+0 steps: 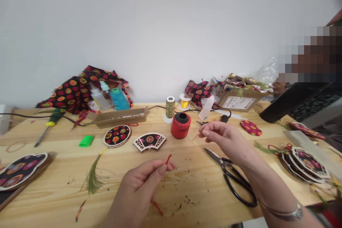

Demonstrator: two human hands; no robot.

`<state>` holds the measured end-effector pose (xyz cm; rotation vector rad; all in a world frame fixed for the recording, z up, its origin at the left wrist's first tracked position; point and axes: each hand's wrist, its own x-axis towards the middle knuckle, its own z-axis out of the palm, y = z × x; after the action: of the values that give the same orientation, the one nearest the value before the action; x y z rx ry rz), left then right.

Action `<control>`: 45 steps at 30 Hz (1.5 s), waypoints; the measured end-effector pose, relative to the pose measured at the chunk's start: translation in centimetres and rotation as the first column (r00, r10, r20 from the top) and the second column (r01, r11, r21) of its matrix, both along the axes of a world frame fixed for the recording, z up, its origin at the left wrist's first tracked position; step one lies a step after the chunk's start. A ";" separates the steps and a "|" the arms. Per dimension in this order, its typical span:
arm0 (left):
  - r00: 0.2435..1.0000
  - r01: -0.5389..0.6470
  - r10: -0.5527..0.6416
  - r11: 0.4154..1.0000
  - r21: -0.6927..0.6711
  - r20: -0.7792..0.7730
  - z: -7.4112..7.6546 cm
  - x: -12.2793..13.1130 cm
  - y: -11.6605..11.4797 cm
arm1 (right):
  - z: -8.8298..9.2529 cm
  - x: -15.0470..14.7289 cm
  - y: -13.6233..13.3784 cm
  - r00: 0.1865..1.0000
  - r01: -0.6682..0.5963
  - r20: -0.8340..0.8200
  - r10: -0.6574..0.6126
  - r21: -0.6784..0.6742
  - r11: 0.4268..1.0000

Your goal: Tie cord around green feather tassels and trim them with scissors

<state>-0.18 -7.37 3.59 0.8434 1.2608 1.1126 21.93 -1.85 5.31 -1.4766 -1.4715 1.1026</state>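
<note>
My left hand (pixel 149 181) is closed in a pinch on a red cord (pixel 168 159). One end of the cord sticks up past the thumb, and another red piece shows below the palm. Over the table to the right, my right hand (pixel 224 137) has thumb and forefinger pressed together on a thin, light-coloured thread (pixel 197 136). That thread hangs near a spool of red thread (pixel 180 126). Black-handled scissors (pixel 227 169) lie under my right wrist, blades toward the spool. A fan-shaped ornament (pixel 149 141) with patterned fabric lies just beyond my left hand.
A round ornament (pixel 117 135) with a green tassel (pixel 94 176) and a green cap (pixel 86 141) lie left. Stacked ornaments (pixel 307 164) stand right. Behind are a gold thread spool (pixel 170 108), a white bottle (pixel 206 108), and a cardboard box (pixel 237 99). Another person is partly visible at right.
</note>
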 end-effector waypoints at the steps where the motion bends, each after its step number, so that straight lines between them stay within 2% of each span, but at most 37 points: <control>1: 0.997 0.023 -0.021 0.999 0.033 -0.072 0.4 0.1 0.3 | 0.2 -0.5 -0.1 0.999 -0.028 -0.018 0.027 -0.036 0.999; 3: 0.975 0.144 -0.122 0.983 0.111 -0.185 1.0 0.3 1.0 | 0.5 -1.5 -0.4 0.996 -0.086 -0.021 0.085 -0.089 0.992; 6: 0.949 0.277 -0.236 0.942 0.191 -0.210 1.1 0.6 2.0 | 0.3 -2.6 -0.8 0.986 -0.165 -0.046 0.160 -0.131 0.978; 10: 0.913 0.373 -0.308 0.896 0.240 -0.268 0.6 0.9 2.8 | -0.7 -3.4 -0.8 0.961 -0.231 -0.198 0.194 -0.184 0.955; 13: 0.900 0.391 -0.313 0.888 0.241 -0.305 0.5 1.0 3.0 | -1.2 -3.8 -0.7 0.953 -0.249 -0.232 0.193 -0.242 0.938; 17: 0.900 0.385 -0.298 0.886 0.260 -0.318 0.4 1.1 3.1 | -1.2 -4.3 -0.7 0.944 -0.261 -0.275 0.183 -0.282 0.923; 19: 0.923 0.333 -0.272 0.919 0.211 -0.270 0.1 1.0 3.1 | -1.2 -4.4 -0.9 0.935 -0.244 -0.325 0.145 -0.287 0.926; 22: 0.981 0.181 -0.177 0.982 0.047 -0.077 -0.5 0.8 3.0 | -1.8 -4.7 -1.7 0.922 -0.082 -0.387 -0.028 -0.267 0.960; 25: 0.984 0.097 -0.084 0.993 -0.074 0.154 -1.0 0.5 3.1 | -3.0 -5.5 -3.1 0.902 0.093 -0.385 -0.197 -0.273 0.957; 27: 0.966 0.076 -0.044 0.990 -0.116 0.255 -1.2 0.3 3.2 | -3.8 -6.4 -3.9 0.897 0.114 -0.375 -0.233 -0.315 0.942; 32: 0.952 0.046 -0.001 0.989 -0.140 0.305 -1.2 0.3 2.9 | -4.5 -8.5 -4.3 0.894 0.072 -0.388 -0.224 -0.368 0.927; 36: 0.961 0.038 -0.003 0.992 -0.121 0.277 -1.6 0.4 2.6 | -4.6 -9.1 -3.7 0.897 -0.007 -0.422 -0.133 -0.314 0.949; 39: 0.968 0.037 -0.007 0.992 -0.117 0.252 -1.9 0.3 2.5 | -4.4 -9.1 -3.7 0.910 0.003 -0.402 -0.104 -0.244 0.970; 43: 0.975 0.057 -0.033 0.993 -0.106 0.218 -2.1 0.0 2.5 | -3.5 -8.0 -4.6 0.976 0.061 -0.199 -0.091 -0.150 0.987; 45: 0.979 0.055 -0.034 0.993 -0.101 0.199 -2.2 -0.2 2.6 | -2.6 -7.1 -5.3 0.999 0.032 -0.041 -0.034 -0.055 0.998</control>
<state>-0.40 -4.79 1.44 0.6614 1.1199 1.0569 14.78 -7.11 2.67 -1.5004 -1.3936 1.1551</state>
